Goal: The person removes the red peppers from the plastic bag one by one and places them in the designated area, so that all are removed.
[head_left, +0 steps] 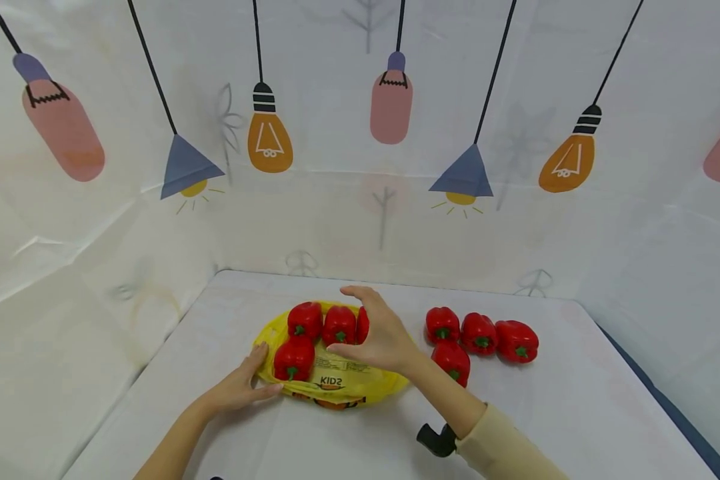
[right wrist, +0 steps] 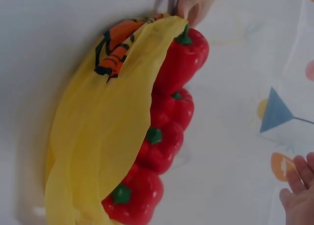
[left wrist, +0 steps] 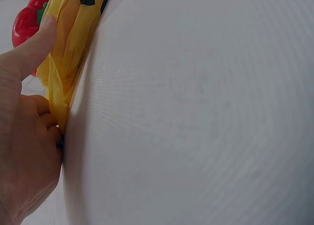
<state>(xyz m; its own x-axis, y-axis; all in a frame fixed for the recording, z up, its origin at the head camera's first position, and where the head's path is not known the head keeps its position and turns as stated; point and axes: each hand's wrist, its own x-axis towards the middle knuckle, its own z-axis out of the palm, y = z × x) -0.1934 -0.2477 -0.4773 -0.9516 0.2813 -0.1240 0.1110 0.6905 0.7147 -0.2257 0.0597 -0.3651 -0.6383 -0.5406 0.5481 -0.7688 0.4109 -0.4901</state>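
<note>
A: Start at the fingers. What does the left hand (head_left: 238, 389) do?
B: It grasps the bag (head_left: 366, 383) at its left end, thumb on the outside, the other fingers curled at the yellow plastic.
A: And the right hand (head_left: 389, 340)?
B: Released. Thumb and fingers spread wide apart over the bag, with nothing between them.
A: Where is the bag?
B: It lies on the table (head_left: 246, 440), a little nearer the left edge than the right, some way in from the far edge.
A: What's in it?
B: Four peppers (head_left: 339, 323), red with green stems: three in a row along the far side, one nearer, by the left hand. The right hand partly covers the third in the row.
A: Any more?
B: Four other peppers (head_left: 479, 333), between the bag and the right edge: three in a row towards the far right corner, one just nearer, partly behind the right forearm.
A: Beyond that?
B: A beige sleeve (head_left: 504, 443) on that arm, and past the far edge a white sheet (head_left: 330, 213) printed with lamps.
</note>
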